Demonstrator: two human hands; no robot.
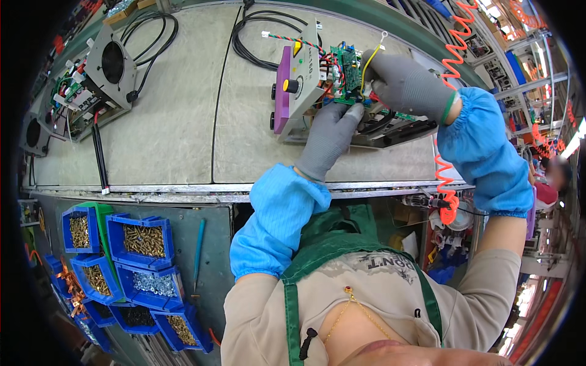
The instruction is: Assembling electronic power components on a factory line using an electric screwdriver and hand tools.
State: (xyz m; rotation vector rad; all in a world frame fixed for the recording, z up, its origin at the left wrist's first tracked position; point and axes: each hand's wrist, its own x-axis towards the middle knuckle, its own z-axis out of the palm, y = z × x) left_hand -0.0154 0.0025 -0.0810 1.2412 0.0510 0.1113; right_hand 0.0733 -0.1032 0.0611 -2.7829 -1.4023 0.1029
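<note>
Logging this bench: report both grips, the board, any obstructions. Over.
Left grip at lower edge of green circuit board; right grip by its right side. Board beside purple-edged front panel. Yellow ring-terminal wire by right grip, possibly in the way.

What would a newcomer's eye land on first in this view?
Probably the bright blue sleeves at centre and right, leading to the gray-gloved left hand and right hand at the green circuit board of the purple-fronted unit, upper centre. Next, perhaps, the coiled orange hose on the right and blue bins of small fasteners, lower left.
</note>
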